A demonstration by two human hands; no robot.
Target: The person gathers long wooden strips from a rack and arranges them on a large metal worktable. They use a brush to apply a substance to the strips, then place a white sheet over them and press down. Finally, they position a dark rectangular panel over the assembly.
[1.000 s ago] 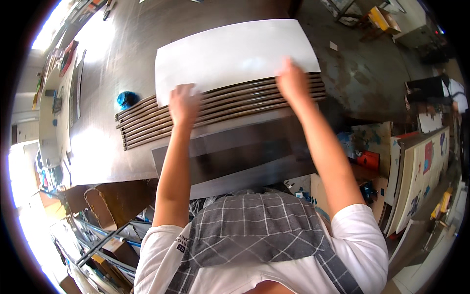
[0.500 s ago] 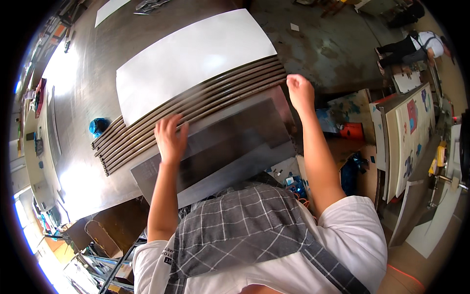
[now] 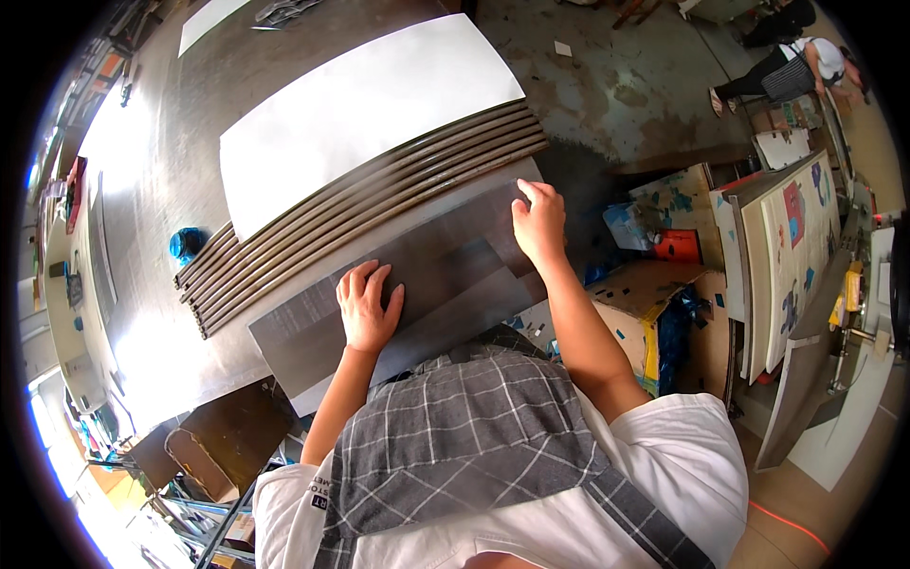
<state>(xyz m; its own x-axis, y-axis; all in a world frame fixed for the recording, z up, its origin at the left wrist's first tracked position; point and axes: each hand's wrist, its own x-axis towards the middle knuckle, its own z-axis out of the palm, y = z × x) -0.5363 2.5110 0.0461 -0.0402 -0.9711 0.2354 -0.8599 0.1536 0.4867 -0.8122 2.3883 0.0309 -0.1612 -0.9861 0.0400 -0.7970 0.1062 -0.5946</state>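
Note:
My left hand [image 3: 367, 305] lies flat, fingers spread, on a dark grey sheet [image 3: 445, 261] at the near edge of a metal worktable [image 3: 171, 180]. My right hand [image 3: 538, 221] presses on the same sheet near its far right corner. Just beyond the sheet lies a stack of several thin boards [image 3: 370, 209], their stepped edges showing as dark stripes. A large white sheet [image 3: 360, 104] lies on top of the stack.
A blue round object [image 3: 186, 244] sits on the table left of the stack. A second white sheet [image 3: 213, 21] lies at the far end. Cardboard boxes and panels [image 3: 768, 247] stand on the floor to my right; another person [image 3: 791, 66] crouches far right.
Both hands have drawn back from the edge of the stacked boards onto the dark grey sheet nearer to me. The view has shifted, so the stack sits farther away.

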